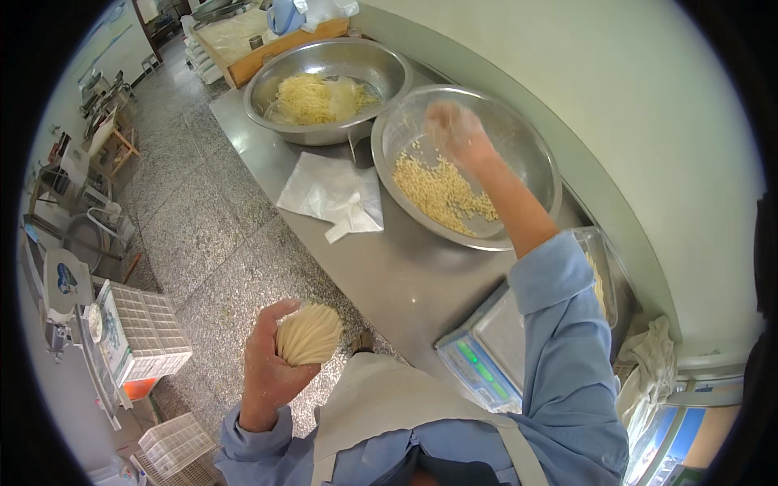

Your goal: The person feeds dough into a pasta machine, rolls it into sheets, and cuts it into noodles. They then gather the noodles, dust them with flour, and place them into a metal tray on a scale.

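My left hand (273, 356) is closed around a bundle of pale noodles (310, 334), whose strands fold over in a rounded bunch. It is held beside my apron, out past the edge of the steel table. My right hand (454, 132) is over the nearer steel bowl (531, 190), above its far part. Motion smears its fingers, and I cannot tell whether they hold anything. Small pale-yellow pieces (433, 190), too small to name surely, lie loose in the bottom of that bowl, on the side nearer me.
A second steel bowl (389, 65) with thin yellow noodles (306, 99) stands farther left. Plastic bags (334, 194) lie on the steel table (373, 267). A digital scale (478, 364) sits under my right arm, near a clear tray (604, 267). White crates (146, 324) stand on the left.
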`<action>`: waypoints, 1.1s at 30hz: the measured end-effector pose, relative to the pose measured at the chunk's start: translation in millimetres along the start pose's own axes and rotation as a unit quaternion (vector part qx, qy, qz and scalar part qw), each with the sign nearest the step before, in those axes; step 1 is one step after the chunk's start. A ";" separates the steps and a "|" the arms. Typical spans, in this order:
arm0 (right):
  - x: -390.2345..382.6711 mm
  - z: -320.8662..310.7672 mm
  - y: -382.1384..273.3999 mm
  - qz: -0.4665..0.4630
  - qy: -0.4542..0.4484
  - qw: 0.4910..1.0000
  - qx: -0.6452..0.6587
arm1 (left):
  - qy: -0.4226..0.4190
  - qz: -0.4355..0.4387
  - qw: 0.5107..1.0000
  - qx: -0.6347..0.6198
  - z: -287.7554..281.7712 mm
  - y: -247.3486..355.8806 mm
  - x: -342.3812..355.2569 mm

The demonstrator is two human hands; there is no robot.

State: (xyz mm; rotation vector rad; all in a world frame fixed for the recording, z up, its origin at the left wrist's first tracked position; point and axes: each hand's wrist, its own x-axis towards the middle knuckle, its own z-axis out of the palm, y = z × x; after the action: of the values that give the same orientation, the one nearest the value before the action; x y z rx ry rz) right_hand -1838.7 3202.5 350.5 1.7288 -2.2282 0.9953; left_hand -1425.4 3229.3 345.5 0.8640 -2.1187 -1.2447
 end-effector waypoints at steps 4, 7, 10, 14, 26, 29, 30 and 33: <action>41.3 28.3 4.4 0.018 0.012 0.999 -0.050 | -0.003 -0.052 0.997 -0.061 -18.0 -12.5 16.8; -6.9 45.0 8.7 -0.029 -0.032 0.996 0.079 | -0.014 -0.044 0.999 -0.017 -19.8 -13.2 23.1; -102.5 43.0 9.3 -0.048 -0.082 0.984 0.152 | -0.043 0.043 0.997 0.042 -6.6 -6.8 35.0; -238.1 26.6 -30.6 -0.070 -0.092 0.986 0.118 | -0.122 0.124 0.983 0.055 28.7 16.1 58.8; -485.8 -108.4 -73.8 0.237 0.054 0.958 0.152 | -0.325 0.184 0.925 -0.070 155.1 88.7 95.4; -513.0 -122.8 -110.4 0.330 0.070 0.935 0.109 | -0.419 0.327 0.844 -0.071 196.5 127.6 103.1; -515.7 -124.5 -125.6 0.340 0.150 0.922 0.109 | -0.459 0.349 0.817 -0.022 204.2 145.1 104.3; -547.9 -149.1 -147.3 0.328 0.164 0.926 0.096 | -0.249 0.629 0.731 0.089 214.2 181.6 72.6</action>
State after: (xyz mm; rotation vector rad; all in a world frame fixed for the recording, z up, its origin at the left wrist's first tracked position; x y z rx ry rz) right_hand -1568.0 3713.8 253.9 0.7504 -2.5705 1.5369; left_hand -1671.9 3360.9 423.2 -0.9505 -2.3876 -0.4866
